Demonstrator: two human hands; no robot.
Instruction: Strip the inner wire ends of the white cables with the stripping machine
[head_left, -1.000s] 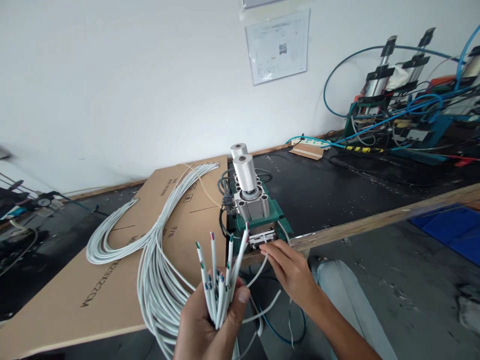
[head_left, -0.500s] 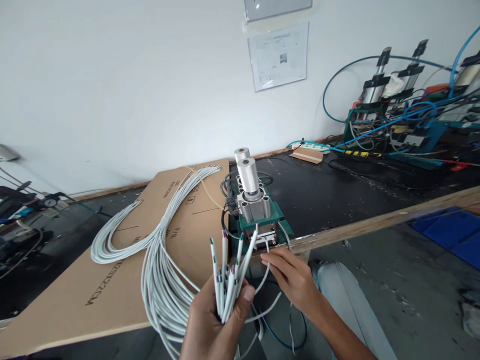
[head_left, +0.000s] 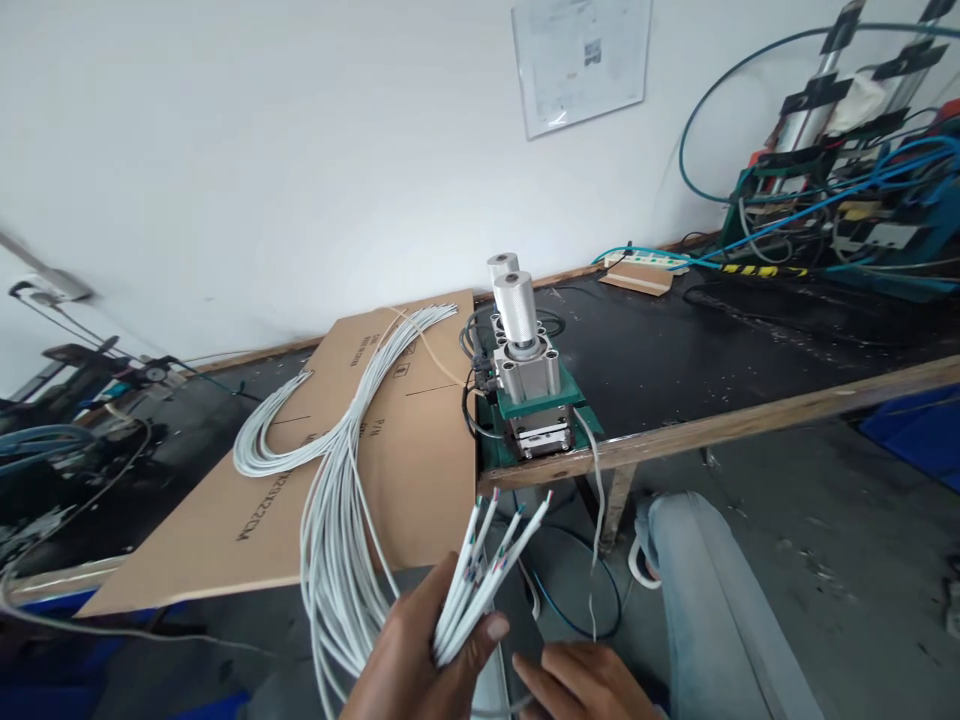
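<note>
My left hand (head_left: 431, 650) is closed around a bunch of white cables (head_left: 480, 590) whose upper ends fan out, with small coloured wire tips showing. Low in the head view, my right hand (head_left: 581, 685) has its fingers curled together. A white cable runs into it from the left; its end is hidden. Beyond both hands stands a small pneumatic machine (head_left: 525, 375) with knurled silver knobs and a green base, at the bench edge. From my left hand, the long white cable bundle (head_left: 341, 500) trails over a cardboard sheet (head_left: 420, 470).
A black bench top (head_left: 660, 350) with a wooden edge extends right, carrying a power strip (head_left: 649, 262) and larger machines with blue hoses (head_left: 817, 130). More equipment (head_left: 112, 370) stands at the left. My leg (head_left: 720, 600) is below the bench, beside a hanging grey cable (head_left: 598, 480).
My right hand has drawn back from the machine's front, down toward me, and the cable there has left the machine. My left hand still holds the bunch. The view has tilted down.
</note>
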